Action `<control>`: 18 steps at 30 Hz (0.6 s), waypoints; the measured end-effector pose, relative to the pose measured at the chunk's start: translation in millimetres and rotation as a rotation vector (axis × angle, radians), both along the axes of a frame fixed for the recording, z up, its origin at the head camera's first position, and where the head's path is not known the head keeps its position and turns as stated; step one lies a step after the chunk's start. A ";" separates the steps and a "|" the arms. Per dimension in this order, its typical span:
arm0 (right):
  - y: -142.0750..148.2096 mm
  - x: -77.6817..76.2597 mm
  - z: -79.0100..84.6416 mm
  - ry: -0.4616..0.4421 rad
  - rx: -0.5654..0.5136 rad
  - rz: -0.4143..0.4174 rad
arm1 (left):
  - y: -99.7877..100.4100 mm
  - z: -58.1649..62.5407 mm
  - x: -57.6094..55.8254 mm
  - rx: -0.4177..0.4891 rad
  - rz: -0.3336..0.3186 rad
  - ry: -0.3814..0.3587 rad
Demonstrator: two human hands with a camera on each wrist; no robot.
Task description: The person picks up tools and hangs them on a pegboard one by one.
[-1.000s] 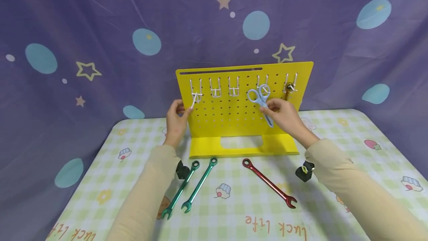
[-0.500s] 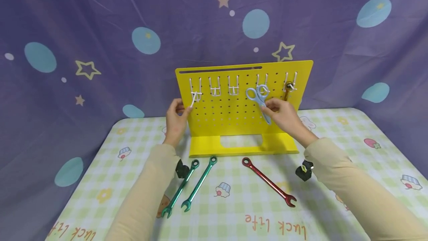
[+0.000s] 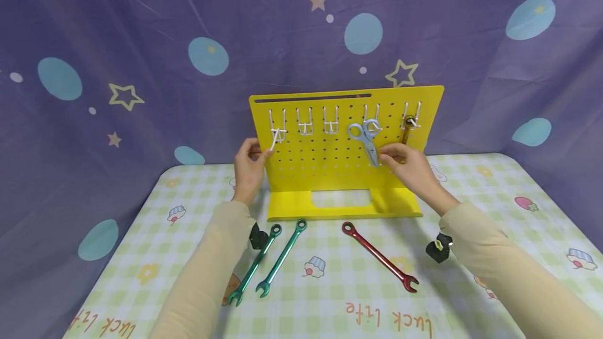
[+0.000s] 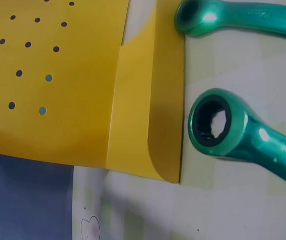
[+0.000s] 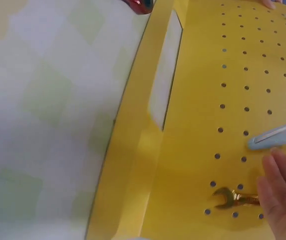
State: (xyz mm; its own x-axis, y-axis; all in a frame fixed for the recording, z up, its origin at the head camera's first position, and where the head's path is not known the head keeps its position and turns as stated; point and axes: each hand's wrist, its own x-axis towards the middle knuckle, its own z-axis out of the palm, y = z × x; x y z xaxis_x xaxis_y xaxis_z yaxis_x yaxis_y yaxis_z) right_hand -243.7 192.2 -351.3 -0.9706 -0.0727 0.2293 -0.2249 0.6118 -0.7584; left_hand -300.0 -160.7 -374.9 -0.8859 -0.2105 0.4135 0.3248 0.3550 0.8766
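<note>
In the head view a yellow pegboard [image 3: 325, 164] stands upright, and my left hand [image 3: 248, 171] grips its left edge, thumb in front and fingers behind. Light blue scissors [image 3: 370, 143] hang by a handle loop on a white hook, blades down. Just right of the blade tips is my right hand [image 3: 409, 164], holding nothing; in the right wrist view its fingers [image 5: 282, 180] are apart from the scissors' blade end [image 5: 275, 135]. A gold wrench [image 3: 406, 132] hangs on the rightmost hook, its open end [image 5: 227, 198] visible in the right wrist view.
Two green wrenches [image 3: 282, 260] lie on the checked tablecloth in front of the board, left of centre. A red wrench [image 3: 379, 258] lies right of centre. Several white hooks [image 3: 331, 127] are fixed along the board's top. A purple curtain [image 3: 282, 25] hangs behind.
My right hand has let go of the scissors and drawn away to the right. The scissors now hang from the hook, more upright. My left hand stays on the board.
</note>
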 end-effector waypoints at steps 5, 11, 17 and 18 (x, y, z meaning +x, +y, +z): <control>11.2 4.0 -5.1 0.107 -0.021 -0.020 | -0.3 1.9 -0.4 0.007 0.001 0.010; 28.3 6.3 -14.0 0.295 -0.108 -0.156 | -1.0 4.2 0.6 0.015 -0.001 -0.013; 44.5 4.1 -19.5 0.362 -0.206 -0.343 | -0.5 5.6 0.6 0.006 0.002 -0.032; 46.6 2.8 -20.1 0.356 -0.217 -0.356 | -0.3 5.9 0.8 0.006 0.005 -0.036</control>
State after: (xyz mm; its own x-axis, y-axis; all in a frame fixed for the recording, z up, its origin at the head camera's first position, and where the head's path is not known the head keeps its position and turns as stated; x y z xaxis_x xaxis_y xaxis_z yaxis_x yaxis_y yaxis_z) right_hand -240.9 238.8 -371.4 -0.7863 0.3322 0.5210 -0.2981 0.5346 -0.7908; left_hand -299.2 -161.0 -369.1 -0.8991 -0.2172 0.3802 0.2913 0.3516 0.8897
